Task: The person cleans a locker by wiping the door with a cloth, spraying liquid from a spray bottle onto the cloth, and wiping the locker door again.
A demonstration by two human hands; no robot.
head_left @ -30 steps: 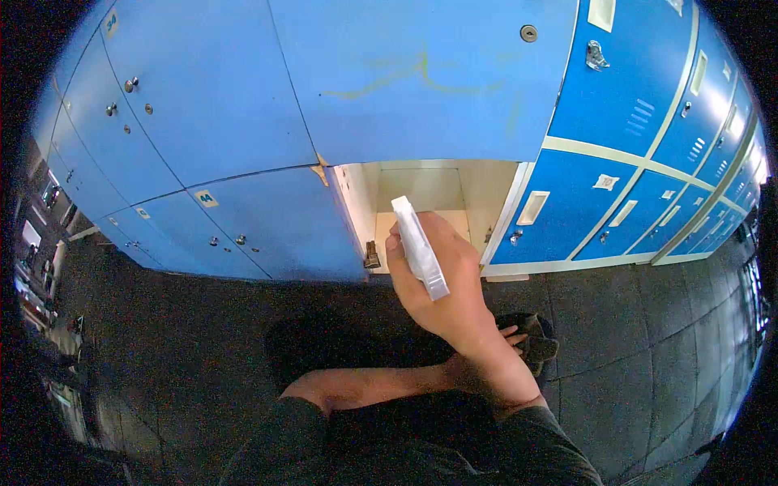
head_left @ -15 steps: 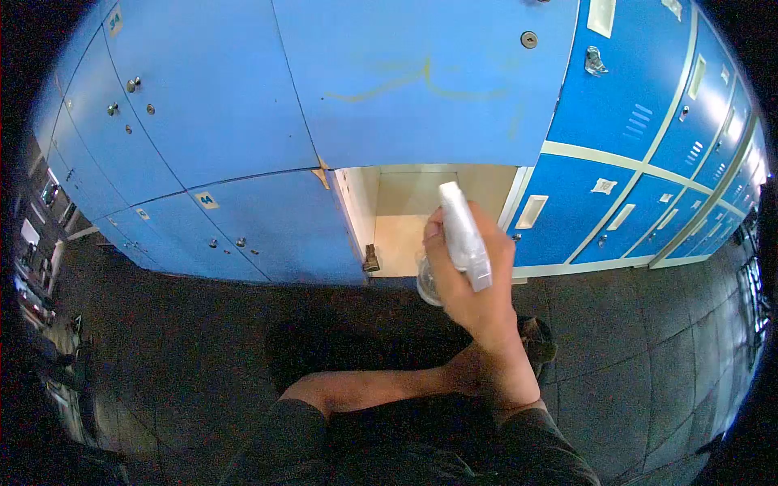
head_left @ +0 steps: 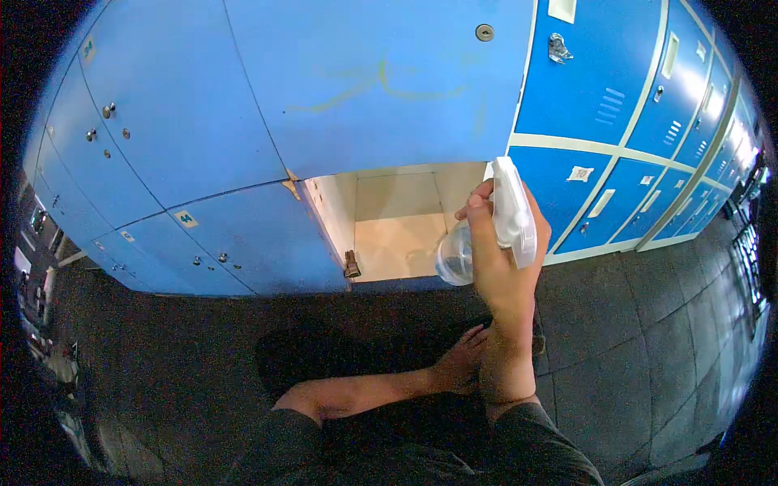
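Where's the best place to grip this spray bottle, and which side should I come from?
Probably just under the white spray head, coming from your own side, as your right hand does. The long head points towards the lockers, and the rounded clear body of the spray bottle looks wider to grasp.

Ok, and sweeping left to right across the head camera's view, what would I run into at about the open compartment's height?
Label 44, dark metal fitting, right hand gripping the spray bottle, white paper label on a darker blue door.
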